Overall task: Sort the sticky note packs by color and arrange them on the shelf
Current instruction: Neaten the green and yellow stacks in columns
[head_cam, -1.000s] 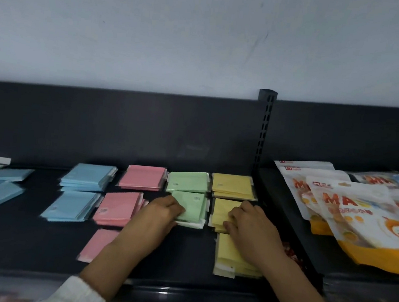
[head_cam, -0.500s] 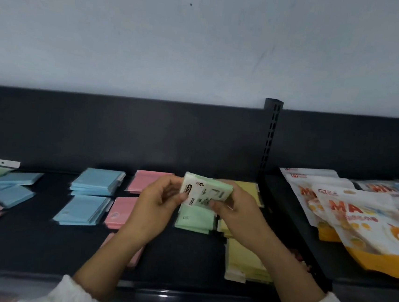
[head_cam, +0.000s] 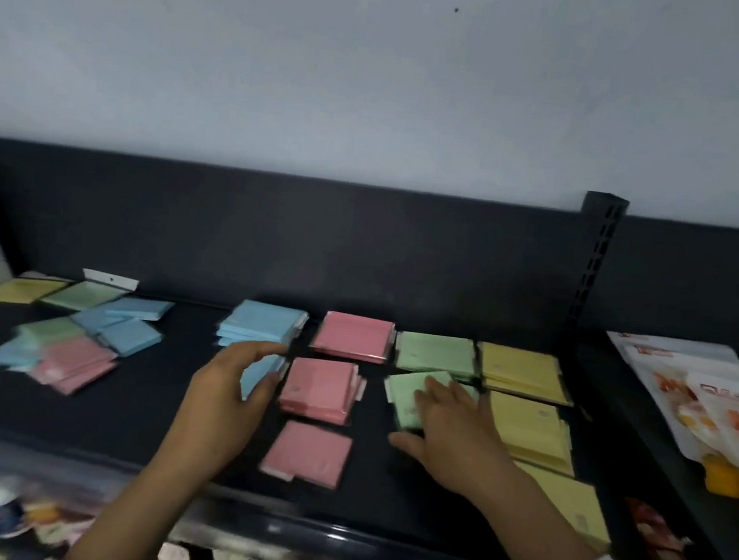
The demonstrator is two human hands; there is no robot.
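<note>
Head: green pack (head_cam: pixel 411 392) beneath right hand (head_cam: pixel 448 427).

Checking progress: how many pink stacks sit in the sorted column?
3: back pink stack, middle pink stack, front pink stack. Loose pink packs lie further left, some perhaps hidden.

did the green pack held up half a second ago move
Yes: the green pack came down, now askew in front of the back green stack, under the right hand.
</note>
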